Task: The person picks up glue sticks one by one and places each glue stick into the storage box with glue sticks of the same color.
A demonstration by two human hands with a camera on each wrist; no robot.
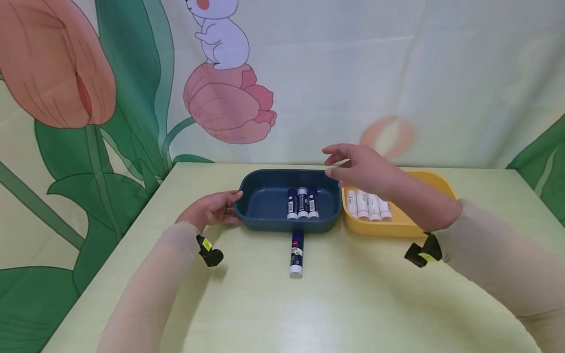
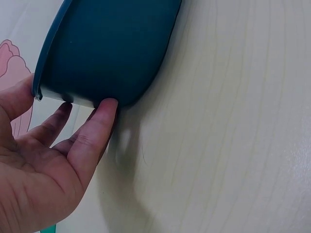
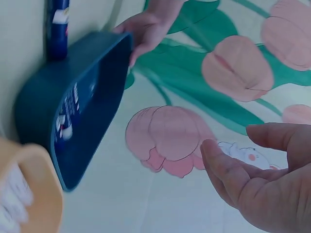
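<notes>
A dark blue tray (image 1: 269,224) stands near the back of the table. My left hand (image 1: 217,208) grips its left end; in the left wrist view the thumb is at the rim and the fingertips (image 2: 108,106) press the outer wall. Three blue glue sticks (image 1: 302,203) with white ends lie side by side in the tray's right half. Another blue glue stick (image 1: 296,256) lies on the table in front, its far end close to the tray's front wall. Above the tray's right end, my right hand (image 1: 364,169) hovers with loosely bent fingers, holding nothing.
Right of the blue tray, close beside it, is a yellow tray (image 1: 375,228) with several white sticks (image 1: 368,206) in its left part, partly behind my right forearm. A patterned cloth (image 1: 318,88) hangs behind the table (image 1: 353,304). Each wrist carries a small black camera (image 1: 210,252).
</notes>
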